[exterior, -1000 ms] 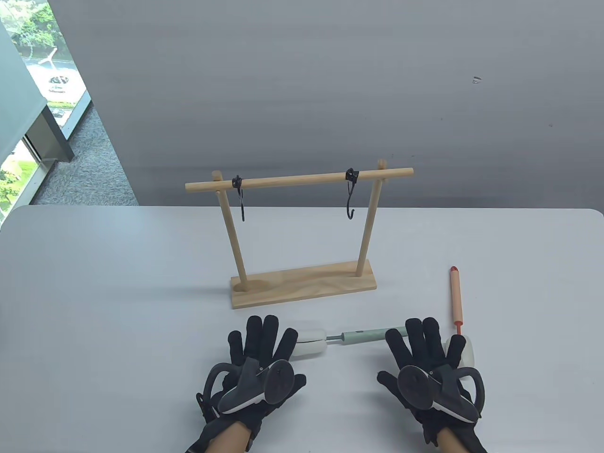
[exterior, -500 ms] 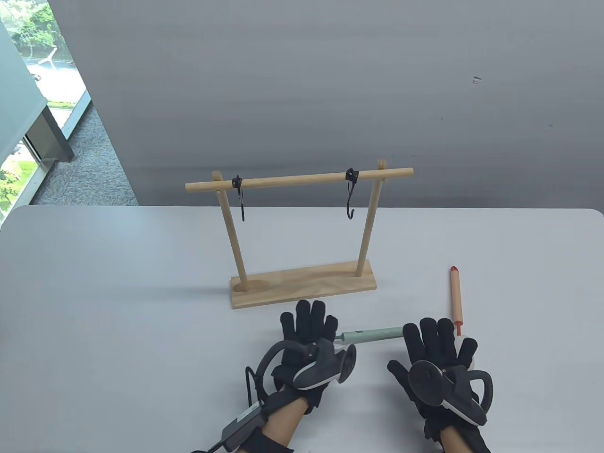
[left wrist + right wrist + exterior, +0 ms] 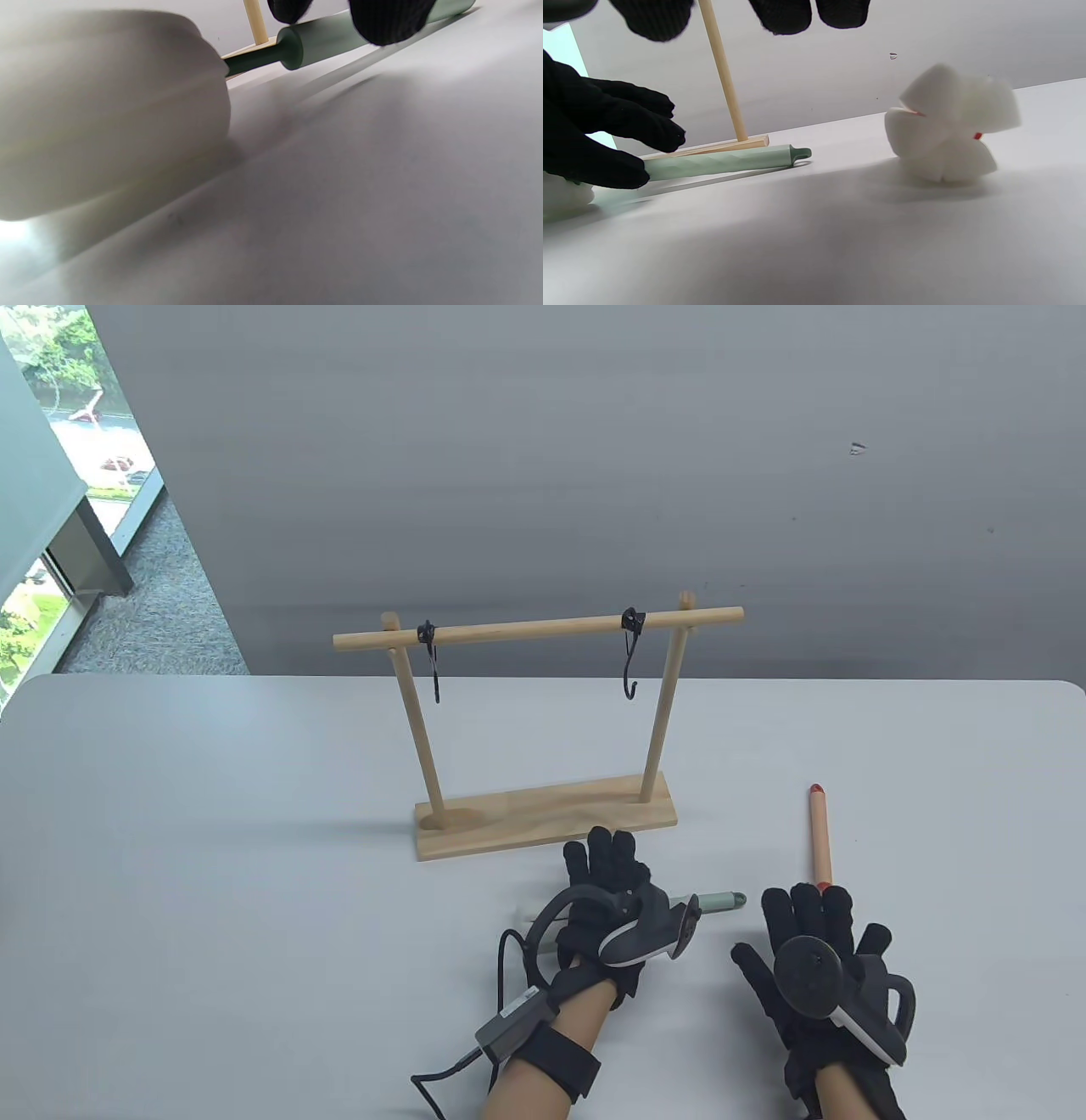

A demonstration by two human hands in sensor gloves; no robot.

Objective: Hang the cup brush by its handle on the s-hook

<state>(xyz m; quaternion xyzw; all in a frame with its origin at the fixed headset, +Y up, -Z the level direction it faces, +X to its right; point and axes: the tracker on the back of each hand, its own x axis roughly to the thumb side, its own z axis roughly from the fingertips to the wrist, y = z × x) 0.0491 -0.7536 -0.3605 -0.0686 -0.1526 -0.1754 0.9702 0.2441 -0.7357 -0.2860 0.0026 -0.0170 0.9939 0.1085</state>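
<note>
The green-handled cup brush (image 3: pixel 719 902) lies on the table in front of the wooden rack (image 3: pixel 543 814). Its white sponge head (image 3: pixel 106 110) points left and its loop end (image 3: pixel 801 153) points right. My left hand (image 3: pixel 615 869) arches over the middle of the handle (image 3: pixel 721 163). The thumb is against the handle's near side and the fingers (image 3: pixel 390 21) curve over the top. The brush still rests on the table. Two black S-hooks hang from the rack's bar, one on the left (image 3: pixel 433 666) and one on the right (image 3: pixel 630 666). My right hand (image 3: pixel 819 933) lies flat and empty, fingers spread.
A second brush with an orange handle (image 3: pixel 820 831) lies at the right, pointing away. Its white sponge head (image 3: pixel 946 127) sits just beyond my right fingertips (image 3: pixel 785 17). The rack's right post (image 3: pixel 721 72) stands behind the green handle.
My left hand has moved right and forward, from the sponge head to the middle of the green handle, and has curled over it. My right hand has drawn back to the right, off the handle's end.
</note>
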